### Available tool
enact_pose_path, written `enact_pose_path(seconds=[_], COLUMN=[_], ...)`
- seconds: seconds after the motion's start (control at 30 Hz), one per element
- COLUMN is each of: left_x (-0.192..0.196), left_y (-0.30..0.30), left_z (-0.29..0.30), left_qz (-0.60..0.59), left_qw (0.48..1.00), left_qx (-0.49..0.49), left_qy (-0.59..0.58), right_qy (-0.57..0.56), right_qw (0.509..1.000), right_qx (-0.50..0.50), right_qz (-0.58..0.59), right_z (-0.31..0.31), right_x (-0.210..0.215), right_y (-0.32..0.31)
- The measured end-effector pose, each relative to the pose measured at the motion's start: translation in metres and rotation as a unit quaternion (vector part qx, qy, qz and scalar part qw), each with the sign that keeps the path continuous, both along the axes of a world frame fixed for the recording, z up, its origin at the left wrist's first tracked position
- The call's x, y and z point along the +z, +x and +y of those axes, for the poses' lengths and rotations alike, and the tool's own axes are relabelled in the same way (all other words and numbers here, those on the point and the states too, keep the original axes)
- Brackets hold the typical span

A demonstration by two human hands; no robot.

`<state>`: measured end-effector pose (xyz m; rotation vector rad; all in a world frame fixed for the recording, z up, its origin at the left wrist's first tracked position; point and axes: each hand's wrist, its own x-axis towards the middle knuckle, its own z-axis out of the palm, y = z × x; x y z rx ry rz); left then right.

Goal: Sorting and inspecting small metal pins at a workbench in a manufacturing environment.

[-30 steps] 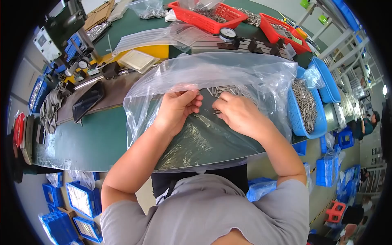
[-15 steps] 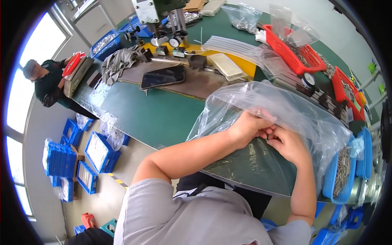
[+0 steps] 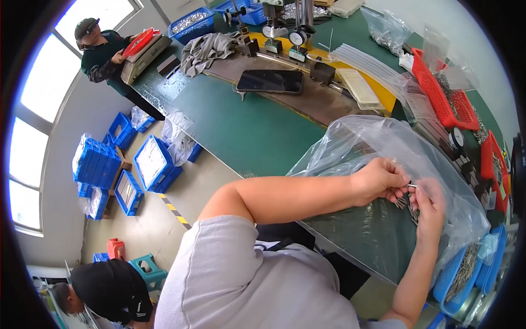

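Observation:
A small metal pin (image 3: 412, 185) bridges the fingertips of both my hands. My left hand (image 3: 381, 181) is closed in a pinch at its dark left end. Closed around the pin's right end are the thumb and fingers of my right hand (image 3: 431, 204), slightly blurred. More thin metal pins (image 3: 402, 203) show just below the fingers; I cannot tell whether they are held or lie on the plastic. A large clear plastic bag (image 3: 356, 131) spreads over the green table (image 3: 235, 126), behind and beneath both hands.
Beyond the bag are a black phone (image 3: 269, 81), dial gauges (image 3: 297, 37) and a cream-coloured case (image 3: 359, 88). Red baskets (image 3: 466, 118) and a blue basket (image 3: 457, 279) of metal parts stand right. One person (image 3: 104, 60) stands far left; another in a black cap (image 3: 109, 285) is lower left.
The view has shifted, so the table sits differently in it. My hands have moved slightly apart, and a pin now shows between them. The bag's near side lies lower behind them.

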<state>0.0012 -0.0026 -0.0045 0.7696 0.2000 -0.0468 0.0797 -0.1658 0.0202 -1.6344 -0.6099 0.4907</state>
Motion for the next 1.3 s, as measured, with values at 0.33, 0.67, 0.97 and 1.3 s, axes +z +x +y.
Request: enact_pose_path(seconds=[0.33, 0.67, 0.97, 1.3], left_x=[-0.007, -0.001, -0.005, -0.005], left_y=[0.002, -0.001, 0.003, 0.006], left_z=[0.000, -0.002, -0.002, 0.003], left_qz=[-0.070, -0.050, -0.070, -0.040], left_qw=[0.996, 0.996, 0.997, 0.999], left_qx=[-0.050, -0.053, -0.033, 0.008], left_qy=[-0.010, 0.048, 0.000, 0.007], right_qy=[0.035, 0.006, 0.044, 0.244], right_qw=[0.989, 1.000, 0.997, 0.902], right_qx=[0.040, -0.006, -0.070, -0.056], right_qz=[0.134, 0.001, -0.010, 0.351], right_z=[-0.002, 0.002, -0.006, 0.001], right_x=[-0.004, -0.012, -0.014, 0.016], right_y=[0.001, -0.011, 0.001, -0.004])
